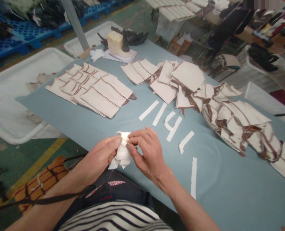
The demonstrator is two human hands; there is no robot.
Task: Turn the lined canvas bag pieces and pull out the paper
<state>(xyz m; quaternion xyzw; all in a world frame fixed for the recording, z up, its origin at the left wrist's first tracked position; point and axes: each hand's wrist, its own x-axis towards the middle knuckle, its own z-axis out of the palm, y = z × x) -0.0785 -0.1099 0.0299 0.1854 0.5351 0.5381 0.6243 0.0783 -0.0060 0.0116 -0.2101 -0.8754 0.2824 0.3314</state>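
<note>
A small bunch of white cloth strips point(123, 155) is between my two hands, close to the table's near edge. My left hand point(108, 149) is closed on the bunch, with the thumb pressed on its upper part. My right hand point(147, 150) pinches the top right of the same bunch with thumb and fingers. Loose white strips point(149, 110) lie on the blue-grey table beyond and to the right of my hands. One bent strip point(186, 141) and one long straight strip point(193, 178) are nearest my right forearm.
Flat cream fabric pieces with brown trim point(101, 93) are stacked at the far left of the table point(229, 192). A messy heap of similar pieces point(240, 118) spreads along the right side. A yellowish block point(115, 43) stands at the back. White bins point(31, 134) flank the left edge.
</note>
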